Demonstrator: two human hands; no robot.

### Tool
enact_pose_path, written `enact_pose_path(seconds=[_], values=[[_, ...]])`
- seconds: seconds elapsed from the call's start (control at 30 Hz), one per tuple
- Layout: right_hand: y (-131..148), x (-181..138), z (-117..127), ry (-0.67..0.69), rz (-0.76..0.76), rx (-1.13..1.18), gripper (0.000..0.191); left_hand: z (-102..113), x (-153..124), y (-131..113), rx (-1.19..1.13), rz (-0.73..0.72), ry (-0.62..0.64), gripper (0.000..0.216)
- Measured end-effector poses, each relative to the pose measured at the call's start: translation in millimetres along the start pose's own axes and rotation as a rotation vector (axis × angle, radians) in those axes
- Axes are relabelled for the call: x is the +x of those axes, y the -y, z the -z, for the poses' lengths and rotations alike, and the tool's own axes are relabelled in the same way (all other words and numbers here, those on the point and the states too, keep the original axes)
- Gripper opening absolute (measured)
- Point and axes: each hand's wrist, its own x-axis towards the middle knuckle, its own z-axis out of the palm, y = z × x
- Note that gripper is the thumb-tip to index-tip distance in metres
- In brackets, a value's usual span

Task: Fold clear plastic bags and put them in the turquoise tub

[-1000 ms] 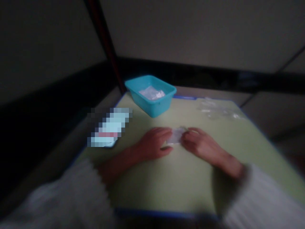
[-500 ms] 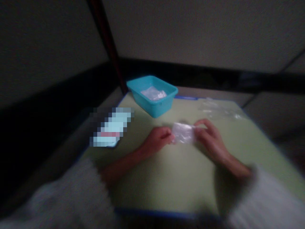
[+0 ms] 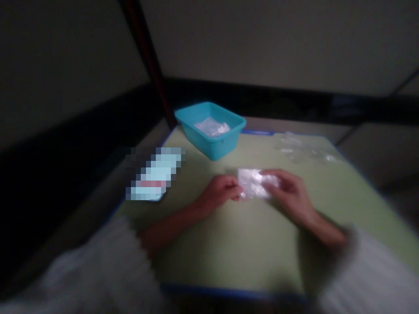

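Observation:
A small, shiny clear plastic bag (image 3: 251, 183) is stretched between my two hands above the table. My left hand (image 3: 224, 189) pinches its left edge with curled fingers. Over its right end, my right hand (image 3: 291, 189) grips with thumb below and fingers on top. What the bag contains, if anything, is too blurred to tell. Beyond the hands, a turquoise plastic basin (image 3: 225, 147) holds more whitish plastic bags (image 3: 211, 126).
Crumpled clear plastic (image 3: 306, 150) lies at the table's back right. A pixelated phone-like object (image 3: 157, 174) rests by the left edge. The pale green table (image 3: 248, 248) has a blue rim, with walls behind it.
My right hand has moved its fingers farther over the bag, from the right edge onto its face. More of the bag's length shows. My left hand keeps its pinch.

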Motion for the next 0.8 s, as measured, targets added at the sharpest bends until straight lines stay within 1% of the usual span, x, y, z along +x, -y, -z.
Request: enact_pose_path(seconds=[0.13, 0.23, 0.33, 0.4, 0.43, 0.47, 0.53, 0.6, 0.67, 0.73, 0.8], values=[[2, 1, 2, 0.010, -0.004, -0.020, 0.018, 2, 2, 2, 0.045, -0.021, 0.069, 0.017], [4, 2, 3, 0.004, -0.004, -0.025, 0.021, 2, 2, 3, 0.078, -0.035, 0.094, 0.017], [4, 3, 3, -0.005, 0.000, -0.042, 0.022, 1, 2, 4, 0.093, -0.036, 0.097, 0.018], [4, 4, 4, -0.009, 0.000, -0.040, 0.023, -1, 1, 3, 0.090, -0.042, 0.059, 0.021], [3, 3, 5, -0.006, -0.003, -0.031, 0.024, -2, 1, 1, 0.085, -0.058, 0.004, 0.023], [2, 3, 6, 0.001, -0.008, -0.022, 0.024, -1, 1, -1, 0.074, -0.082, -0.081, 0.025], [0, 2, 7, 0.025, -0.017, -0.021, 0.025, 5, 3, -7, 0.021, -0.159, -0.305, 0.029], [-2, 0, 8, 0.055, -0.018, -0.037, 0.023, 18, 7, -13, -0.066, -0.249, -0.524, 0.030], [-3, -1, 7, 0.083, -0.015, -0.038, 0.021, 37, 14, -18, -0.138, -0.315, -0.670, 0.029], [-3, 0, 5, 0.119, -0.007, -0.025, 0.020, 57, 23, -20, -0.179, -0.339, -0.722, 0.029], [-1, 2, 4, 0.161, 0.012, -0.007, 0.020, 75, 32, -19, -0.211, -0.298, -0.714, 0.033]])
